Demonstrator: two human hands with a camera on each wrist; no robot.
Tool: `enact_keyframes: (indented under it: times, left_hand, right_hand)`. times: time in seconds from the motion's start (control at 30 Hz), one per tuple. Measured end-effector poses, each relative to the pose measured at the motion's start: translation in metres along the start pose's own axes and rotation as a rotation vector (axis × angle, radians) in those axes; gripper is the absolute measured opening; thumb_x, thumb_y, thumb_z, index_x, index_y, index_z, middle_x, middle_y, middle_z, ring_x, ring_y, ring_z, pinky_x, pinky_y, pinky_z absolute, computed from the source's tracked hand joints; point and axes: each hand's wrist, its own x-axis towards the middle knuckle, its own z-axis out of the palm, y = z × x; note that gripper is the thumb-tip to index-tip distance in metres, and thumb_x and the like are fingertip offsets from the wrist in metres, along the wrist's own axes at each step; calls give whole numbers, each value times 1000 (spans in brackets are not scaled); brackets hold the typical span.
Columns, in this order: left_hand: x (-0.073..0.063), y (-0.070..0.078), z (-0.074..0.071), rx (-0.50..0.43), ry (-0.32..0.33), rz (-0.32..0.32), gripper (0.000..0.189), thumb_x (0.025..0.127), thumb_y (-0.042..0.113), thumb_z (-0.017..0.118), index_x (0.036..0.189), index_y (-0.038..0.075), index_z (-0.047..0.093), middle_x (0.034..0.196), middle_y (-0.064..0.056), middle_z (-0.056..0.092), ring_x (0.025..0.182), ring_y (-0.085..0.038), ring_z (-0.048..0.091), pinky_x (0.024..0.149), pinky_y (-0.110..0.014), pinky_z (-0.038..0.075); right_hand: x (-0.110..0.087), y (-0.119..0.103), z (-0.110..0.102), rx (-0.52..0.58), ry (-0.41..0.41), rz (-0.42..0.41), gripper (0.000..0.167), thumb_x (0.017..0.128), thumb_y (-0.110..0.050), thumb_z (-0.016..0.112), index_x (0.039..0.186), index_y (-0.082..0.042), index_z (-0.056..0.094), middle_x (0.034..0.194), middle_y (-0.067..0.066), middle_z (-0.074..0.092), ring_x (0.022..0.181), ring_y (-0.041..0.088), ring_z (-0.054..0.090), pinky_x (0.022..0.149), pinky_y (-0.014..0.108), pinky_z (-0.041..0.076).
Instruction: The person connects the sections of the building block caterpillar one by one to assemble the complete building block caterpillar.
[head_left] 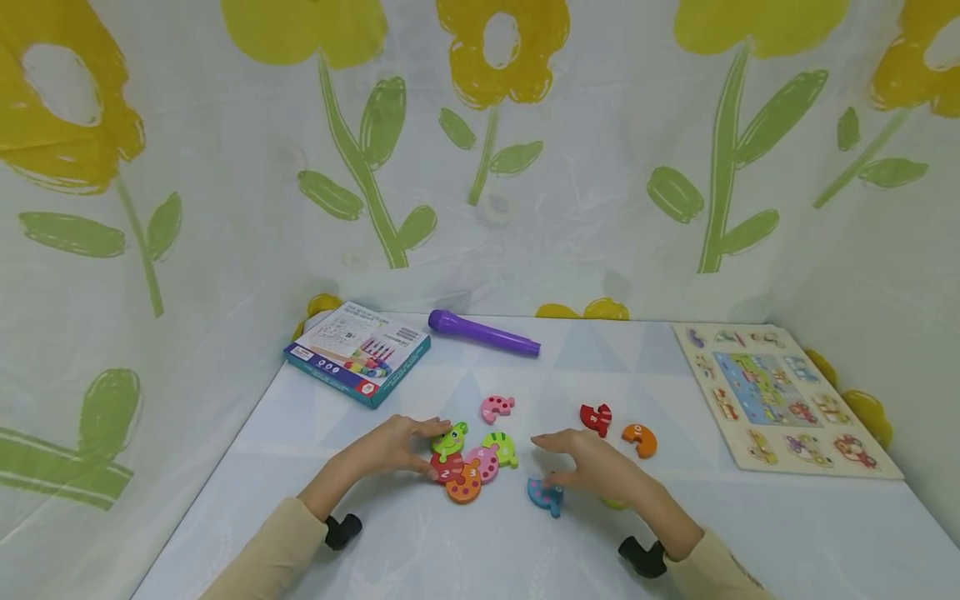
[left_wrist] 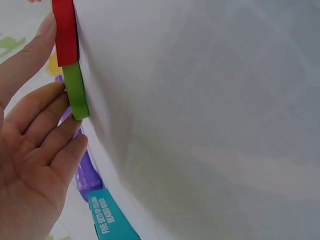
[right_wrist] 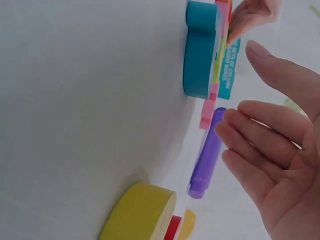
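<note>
Several painted caterpillar puzzle pieces sit joined on the table: a green smiling head (head_left: 447,445), a red piece marked 2 (head_left: 444,471), an orange piece marked 3 (head_left: 465,487), a pink piece (head_left: 487,467) and a striped green piece (head_left: 504,447). My left hand (head_left: 386,454) is at their left side, thumb at the red piece's edge and fingertips against the green head (left_wrist: 75,92). My right hand (head_left: 600,468), fingers spread and holding nothing, hovers by a blue piece (head_left: 543,497). A yellow-green piece (head_left: 613,504) is mostly hidden beneath that hand.
Loose pink (head_left: 495,408), red (head_left: 596,419) and orange (head_left: 641,440) pieces lie farther back. Behind them are a purple microphone-shaped stick (head_left: 483,333) and a teal-sided box (head_left: 360,350). A picture puzzle board (head_left: 806,450) lies at the right. Flowered cloth (head_left: 570,208) walls the table.
</note>
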Motion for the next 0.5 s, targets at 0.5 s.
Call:
enact_keyframes:
  times: [0.5]
  left_hand:
    - [0,5,-1,9,2,-23,71,76,25,82,140,19,53,145,-3,47,137,-28,38,106,-48,38]
  right_hand:
    - [-20,-5,10,-12,-48,47,53,78,-24,81,123,-1,65,119,7,67,112,26,61,90,40,53]
